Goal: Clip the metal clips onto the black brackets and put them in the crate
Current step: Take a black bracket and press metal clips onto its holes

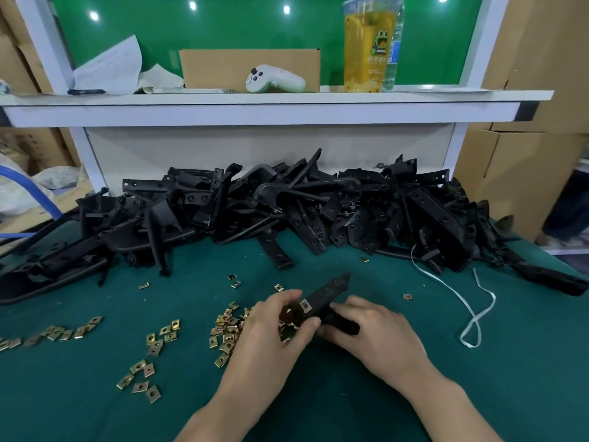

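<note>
My right hand [373, 333] grips the lower end of a black bracket [328, 293] held just above the green mat, its pointed tip angled up and away. One metal clip [305, 305] sits on the bracket's edge. My left hand [274, 330] curls its fingers and thumb round the bracket's near end, pinching at a second metal clip [289, 311] there. Loose brass-coloured clips [227, 330] lie in a heap just left of my left hand. No crate is in view.
A big pile of black brackets [287, 205] runs across the back of the green mat [318, 393]. More clips [140, 378] are scattered to the left. A white strap [471, 314] loops at the right. A shelf [255, 100] above holds a drink cup [366, 46] and controller [274, 79].
</note>
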The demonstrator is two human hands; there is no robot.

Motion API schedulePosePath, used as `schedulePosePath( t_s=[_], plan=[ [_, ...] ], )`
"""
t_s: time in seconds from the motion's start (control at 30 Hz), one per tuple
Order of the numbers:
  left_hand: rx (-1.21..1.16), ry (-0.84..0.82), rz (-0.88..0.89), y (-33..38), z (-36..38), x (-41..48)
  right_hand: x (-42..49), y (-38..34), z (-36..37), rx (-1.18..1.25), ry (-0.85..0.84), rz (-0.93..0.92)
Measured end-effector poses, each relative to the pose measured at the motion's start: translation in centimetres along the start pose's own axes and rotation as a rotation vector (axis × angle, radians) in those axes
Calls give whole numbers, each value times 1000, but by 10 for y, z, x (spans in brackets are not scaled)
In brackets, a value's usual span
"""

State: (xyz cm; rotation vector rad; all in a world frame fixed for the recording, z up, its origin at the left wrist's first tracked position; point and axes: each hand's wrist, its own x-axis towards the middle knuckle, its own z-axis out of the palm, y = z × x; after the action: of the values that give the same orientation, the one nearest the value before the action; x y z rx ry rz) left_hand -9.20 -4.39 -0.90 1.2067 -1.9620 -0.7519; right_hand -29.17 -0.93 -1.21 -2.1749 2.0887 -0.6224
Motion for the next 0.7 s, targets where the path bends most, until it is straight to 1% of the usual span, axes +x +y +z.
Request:
schedulePosePath(
  t_s=[0.07, 0.23, 0.3, 0.37, 0.43, 0.5, 0.57, 0.63, 0.7],
  plan=[
    [59, 30, 59, -2, 3, 0, 0, 1, 1, -1, -2, -6],
    [52, 119, 129, -3, 3, 2, 2, 1, 1, 2, -9, -16],
    [52, 116, 147, -3, 1, 1, 1, 0, 1, 7, -8, -16],
    [63, 70, 161, -4, -4, 3, 1, 0, 0, 13, -10, -3],
    [189, -3, 218, -9, -15, 8, 1, 1, 0, 6, -7, 17],
    [397, -64, 245, -18, -26, 13, 1, 3, 0, -2, 24, 49],
    [573, -131, 168, -26, -35, 14, 0, 5, 0, 2, 59, 86],
    [646, -174, 106, -32, -38, 13, -1, 6, -1, 12, 74, 105],
    [670, -141, 129, -33, -37, 14, -1, 6, -1, 15, 78, 111]
  ],
)
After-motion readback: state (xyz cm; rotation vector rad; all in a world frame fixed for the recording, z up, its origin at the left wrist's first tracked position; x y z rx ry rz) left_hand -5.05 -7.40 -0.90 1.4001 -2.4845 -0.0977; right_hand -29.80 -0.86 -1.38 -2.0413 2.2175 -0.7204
